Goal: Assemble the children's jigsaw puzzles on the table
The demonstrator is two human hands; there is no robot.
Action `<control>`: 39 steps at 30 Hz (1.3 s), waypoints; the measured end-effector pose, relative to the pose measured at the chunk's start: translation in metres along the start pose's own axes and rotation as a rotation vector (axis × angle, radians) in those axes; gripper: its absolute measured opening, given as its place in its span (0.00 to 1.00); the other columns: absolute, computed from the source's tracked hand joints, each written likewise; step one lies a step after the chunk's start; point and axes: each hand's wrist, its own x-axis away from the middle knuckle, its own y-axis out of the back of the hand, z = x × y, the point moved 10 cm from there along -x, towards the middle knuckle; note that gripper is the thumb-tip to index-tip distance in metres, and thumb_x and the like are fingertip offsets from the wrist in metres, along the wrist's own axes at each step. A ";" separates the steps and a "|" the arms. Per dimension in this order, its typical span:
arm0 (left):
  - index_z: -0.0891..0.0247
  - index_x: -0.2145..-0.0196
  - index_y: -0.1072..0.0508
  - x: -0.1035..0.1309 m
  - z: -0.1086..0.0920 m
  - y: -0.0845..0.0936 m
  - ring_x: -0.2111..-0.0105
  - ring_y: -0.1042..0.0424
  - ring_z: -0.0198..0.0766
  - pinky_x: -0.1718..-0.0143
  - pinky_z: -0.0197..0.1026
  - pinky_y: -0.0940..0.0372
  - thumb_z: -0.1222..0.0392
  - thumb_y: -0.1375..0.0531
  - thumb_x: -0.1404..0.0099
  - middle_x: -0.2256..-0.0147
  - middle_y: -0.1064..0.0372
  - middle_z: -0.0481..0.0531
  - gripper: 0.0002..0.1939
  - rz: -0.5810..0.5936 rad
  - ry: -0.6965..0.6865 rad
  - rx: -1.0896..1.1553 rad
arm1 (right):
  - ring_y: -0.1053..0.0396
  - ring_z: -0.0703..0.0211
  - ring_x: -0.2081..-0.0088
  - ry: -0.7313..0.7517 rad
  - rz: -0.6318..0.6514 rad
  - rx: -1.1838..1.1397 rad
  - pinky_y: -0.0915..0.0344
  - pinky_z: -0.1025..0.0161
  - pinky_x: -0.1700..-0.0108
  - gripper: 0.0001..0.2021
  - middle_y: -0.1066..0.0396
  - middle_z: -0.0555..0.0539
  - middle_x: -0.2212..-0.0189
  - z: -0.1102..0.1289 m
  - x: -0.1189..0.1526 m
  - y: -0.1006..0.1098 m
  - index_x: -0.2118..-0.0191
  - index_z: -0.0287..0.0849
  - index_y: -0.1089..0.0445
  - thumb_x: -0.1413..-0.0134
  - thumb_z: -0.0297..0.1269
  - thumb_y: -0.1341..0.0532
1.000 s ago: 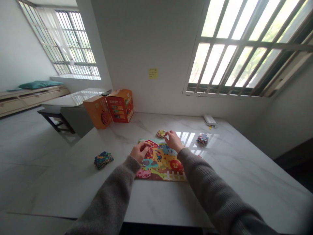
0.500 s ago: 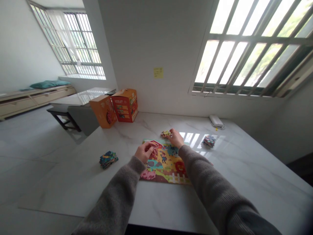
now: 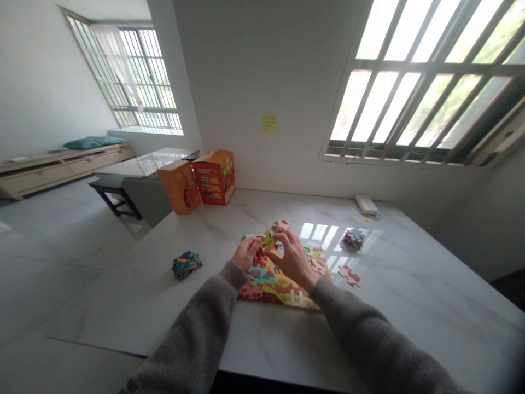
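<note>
Print on the orange boxes (image 3: 203, 180) is staying unreadable; at centre frame, the right hand (image 3: 292, 258) is pinching a yellow-green puzzle piece (image 3: 268, 239), the left hand (image 3: 246, 253) curling beside it over the puzzle (image 3: 279, 276)

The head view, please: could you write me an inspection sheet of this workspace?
Surface: white marble table, glossy.
Job's things: colourful puzzle partly built; yellow-green piece held over it.
Clutter: piece stacks, small pile, loose piece, two orange boxes.
Grippers: left hand and right hand pinch the piece together.
Cables: nothing seen.
Surroundings: barred windows, yellow note, bench.
</note>
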 end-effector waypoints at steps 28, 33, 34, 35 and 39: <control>0.65 0.64 0.28 0.005 -0.008 -0.018 0.80 0.38 0.31 0.77 0.34 0.40 0.50 0.40 0.34 0.79 0.37 0.45 0.14 0.069 -0.120 -0.023 | 0.29 0.58 0.67 -0.568 -0.095 -0.681 0.31 0.61 0.64 0.19 0.27 0.48 0.69 -0.118 0.064 0.063 0.56 0.42 0.31 0.47 0.50 0.35; 0.65 0.63 0.28 0.005 -0.006 -0.014 0.80 0.38 0.31 0.77 0.34 0.40 0.53 0.40 0.36 0.79 0.37 0.44 0.11 0.049 -0.108 -0.028 | 0.33 0.60 0.71 -0.501 0.010 -0.471 0.35 0.62 0.68 0.15 0.29 0.49 0.71 -0.104 0.073 0.045 0.56 0.42 0.30 0.44 0.46 0.38; 0.65 0.63 0.28 0.005 -0.005 -0.013 0.80 0.38 0.31 0.77 0.34 0.40 0.54 0.40 0.36 0.79 0.37 0.44 0.11 0.043 -0.101 -0.040 | 0.33 0.60 0.71 -0.473 0.022 -0.431 0.36 0.62 0.67 0.13 0.29 0.49 0.72 -0.095 0.073 0.041 0.56 0.42 0.30 0.43 0.44 0.38; 0.65 0.63 0.28 0.005 -0.004 -0.012 0.80 0.38 0.30 0.77 0.34 0.40 0.54 0.40 0.35 0.79 0.37 0.44 0.10 0.035 -0.096 -0.055 | 0.33 0.60 0.71 -0.449 0.035 -0.391 0.36 0.62 0.66 0.11 0.29 0.49 0.72 -0.086 0.072 0.036 0.57 0.42 0.29 0.43 0.42 0.39; 0.64 0.63 0.28 0.006 -0.002 -0.013 0.78 0.35 0.32 0.75 0.36 0.36 0.55 0.41 0.36 0.78 0.36 0.45 0.09 0.052 -0.082 -0.131 | 0.31 0.60 0.68 -0.396 0.146 -0.331 0.36 0.62 0.63 0.07 0.27 0.50 0.69 -0.052 0.073 0.010 0.60 0.44 0.29 0.44 0.36 0.39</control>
